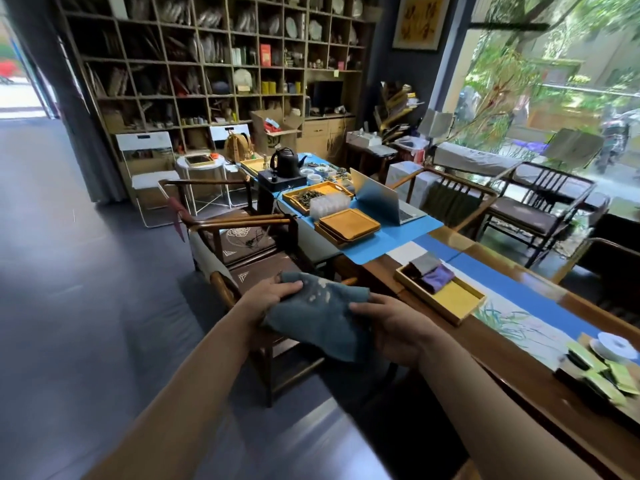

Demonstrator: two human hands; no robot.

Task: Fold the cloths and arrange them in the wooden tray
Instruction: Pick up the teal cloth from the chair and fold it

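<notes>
Cloth (318,317) between left hand (266,299) and right hand (391,327)

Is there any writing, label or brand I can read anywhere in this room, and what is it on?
Nothing reads clearly.
Framed yellow artwork on the wall: dark brush characters, too blurred to read.
Cardboard box by the shelves: dark printed letters on its front, not legible.
Green packets on the table: any print too small to tell.
Shelf boxes and tins: labels too small.
</notes>
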